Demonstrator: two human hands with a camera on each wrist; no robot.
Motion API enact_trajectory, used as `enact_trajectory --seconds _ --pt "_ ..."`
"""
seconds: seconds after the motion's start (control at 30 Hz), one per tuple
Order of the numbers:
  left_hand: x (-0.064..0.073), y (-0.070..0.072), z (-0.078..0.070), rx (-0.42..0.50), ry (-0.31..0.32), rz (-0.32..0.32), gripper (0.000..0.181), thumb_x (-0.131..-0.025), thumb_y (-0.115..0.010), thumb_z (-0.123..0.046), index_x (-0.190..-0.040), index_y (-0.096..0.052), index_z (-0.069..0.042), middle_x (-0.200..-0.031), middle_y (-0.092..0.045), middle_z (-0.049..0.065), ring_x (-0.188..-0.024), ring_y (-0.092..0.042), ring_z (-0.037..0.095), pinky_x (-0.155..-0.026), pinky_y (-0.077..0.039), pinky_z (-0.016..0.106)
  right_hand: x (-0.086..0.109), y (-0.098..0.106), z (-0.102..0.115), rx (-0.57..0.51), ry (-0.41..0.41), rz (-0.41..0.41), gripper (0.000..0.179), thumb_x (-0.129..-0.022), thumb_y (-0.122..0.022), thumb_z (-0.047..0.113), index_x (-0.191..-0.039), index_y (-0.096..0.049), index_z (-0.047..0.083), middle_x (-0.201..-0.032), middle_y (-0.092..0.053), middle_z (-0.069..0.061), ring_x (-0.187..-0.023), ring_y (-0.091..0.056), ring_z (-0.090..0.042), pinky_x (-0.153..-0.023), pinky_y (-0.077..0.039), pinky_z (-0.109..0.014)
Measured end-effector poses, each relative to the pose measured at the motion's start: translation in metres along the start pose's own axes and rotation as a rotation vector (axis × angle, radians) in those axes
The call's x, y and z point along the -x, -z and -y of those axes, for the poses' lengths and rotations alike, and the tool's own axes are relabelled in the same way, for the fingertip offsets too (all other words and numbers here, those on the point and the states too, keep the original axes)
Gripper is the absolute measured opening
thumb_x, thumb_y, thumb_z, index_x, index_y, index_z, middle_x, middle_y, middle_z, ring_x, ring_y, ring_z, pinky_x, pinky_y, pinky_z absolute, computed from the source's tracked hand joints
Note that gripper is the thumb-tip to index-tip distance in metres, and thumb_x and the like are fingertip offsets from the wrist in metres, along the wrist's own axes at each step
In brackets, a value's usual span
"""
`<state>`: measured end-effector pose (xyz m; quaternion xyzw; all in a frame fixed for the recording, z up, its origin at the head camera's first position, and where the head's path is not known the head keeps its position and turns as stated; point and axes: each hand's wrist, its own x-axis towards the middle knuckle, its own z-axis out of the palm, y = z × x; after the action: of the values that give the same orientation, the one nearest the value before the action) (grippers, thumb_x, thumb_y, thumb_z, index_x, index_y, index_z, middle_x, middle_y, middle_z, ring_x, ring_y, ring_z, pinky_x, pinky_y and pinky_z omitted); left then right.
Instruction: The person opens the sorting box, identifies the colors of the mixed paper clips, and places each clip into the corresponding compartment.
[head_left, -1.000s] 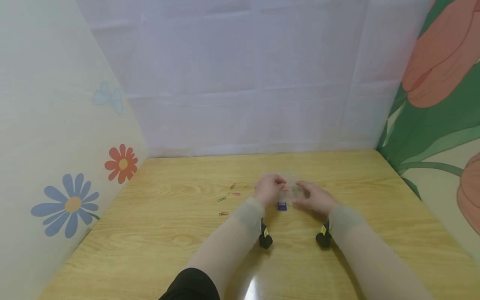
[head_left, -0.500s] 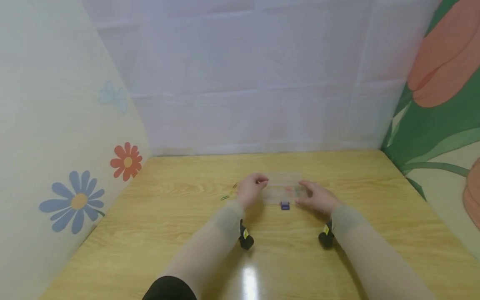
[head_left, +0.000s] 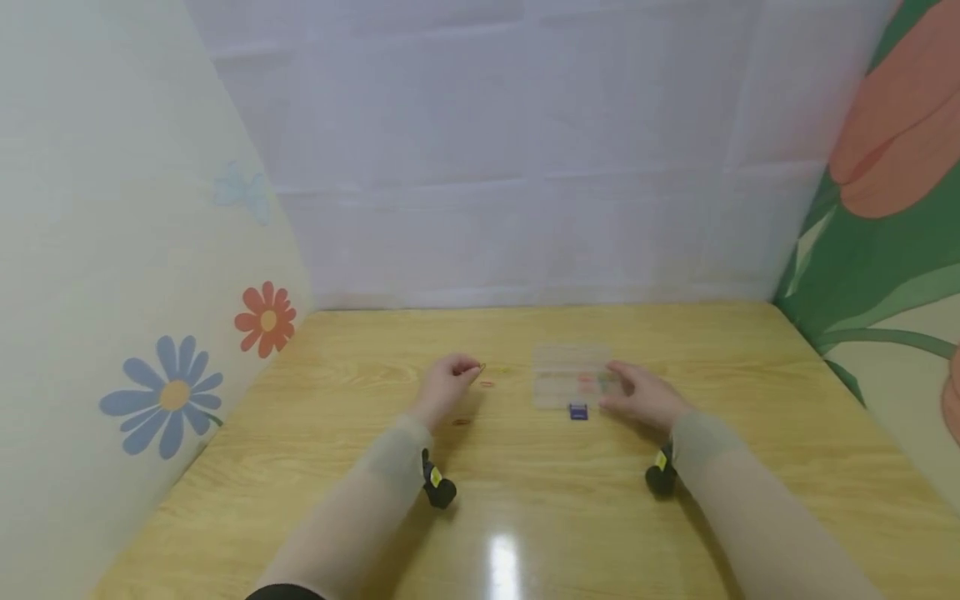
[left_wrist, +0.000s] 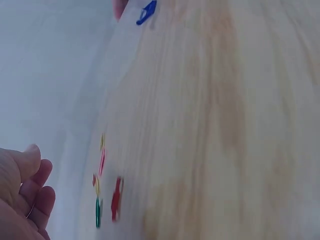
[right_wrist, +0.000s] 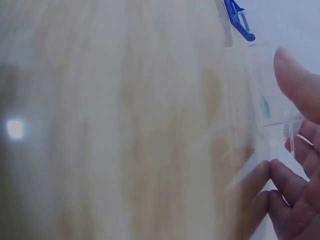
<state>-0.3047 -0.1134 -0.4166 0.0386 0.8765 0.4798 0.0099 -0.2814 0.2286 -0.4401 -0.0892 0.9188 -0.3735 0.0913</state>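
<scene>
Nearest us, the two forearms reach in over the wood-grain table (head_left: 600,533), a black device (head_left: 438,492) at the left wrist and another at the right. Beyond them we see a red paper clip (head_left: 461,422) lying apart, then the blue latch (head_left: 578,412) at the front edge of the clear box (head_left: 551,398). The right hand (head_left: 643,398) grasps the box's right end, thumb toward the front; reddish and greenish shapes show through the plastic. To the box's left, the left hand (head_left: 442,385) hovers by the small clips, fingers loosely bent and nothing in them, as the left wrist view shows us. There we find a green clip (left_wrist: 98,212), and near the fingertips a pink clip (head_left: 487,384) and a yellow clip (head_left: 502,370). Behind the table hangs creased white cloth (head_left: 480,167).
</scene>
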Motion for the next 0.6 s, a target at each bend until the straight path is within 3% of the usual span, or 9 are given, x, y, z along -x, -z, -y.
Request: enact_trajectory --seconds 0.27,0.6 --pt "0.014 0.021 0.023 -0.057 0.040 -0.008 0.021 -0.096 -0.060 -0.024 -0.111 -0.065 -0.010 -0.104 -0.063 0.004 -0.097 -0.057 0.021 -0.085 -0.046 0.040 0.001 0.001 0.002 0.016 0.003 -0.007 0.085 -0.086 -0.066 0.052 -0.151 -0.028 0.013 -0.153 -0.026 -0.023 -0.137 -0.026 -0.047 -0.107 -0.019 -0.063" --pt "0.021 0.026 0.042 -0.052 0.052 -0.008 0.016 -0.093 -0.064 -0.022 -0.105 -0.067 -0.012 -0.103 -0.064 0.004 -0.096 -0.057 0.021 -0.086 -0.046 0.040 0.001 0.002 0.002 0.004 -0.002 0.008 0.085 -0.086 -0.066 0.050 -0.152 -0.026 0.013 -0.153 -0.025 -0.024 -0.137 -0.025 -0.047 -0.106 -0.018 -0.064"
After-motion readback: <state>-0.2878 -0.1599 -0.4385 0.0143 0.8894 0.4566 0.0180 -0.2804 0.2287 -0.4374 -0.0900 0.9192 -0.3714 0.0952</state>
